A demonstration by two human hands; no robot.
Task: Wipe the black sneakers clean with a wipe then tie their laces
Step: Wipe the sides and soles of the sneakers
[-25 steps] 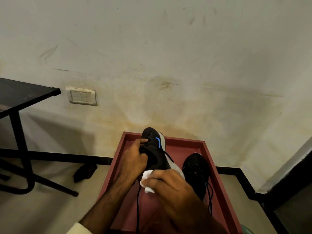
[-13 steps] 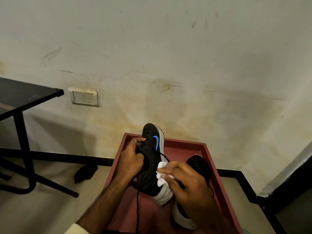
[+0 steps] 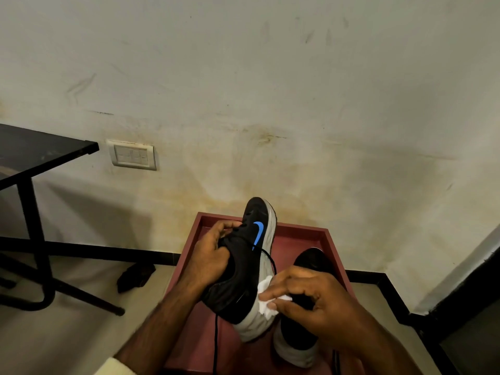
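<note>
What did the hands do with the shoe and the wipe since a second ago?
The lifted sneaker rolled so more of its grey sole edge shows, and the right hand slid the wipe rightward onto that edge. The left hand still grips it; the other sneaker stays in the red tray.

The left hand (image 3: 208, 257) and right hand (image 3: 313, 296) are bare, and so are the 2 forearms (image 3: 167, 320). A pale cream sleeve (image 3: 117, 367) ends partway up the left arm, only its soft cuff edge in view.
</note>
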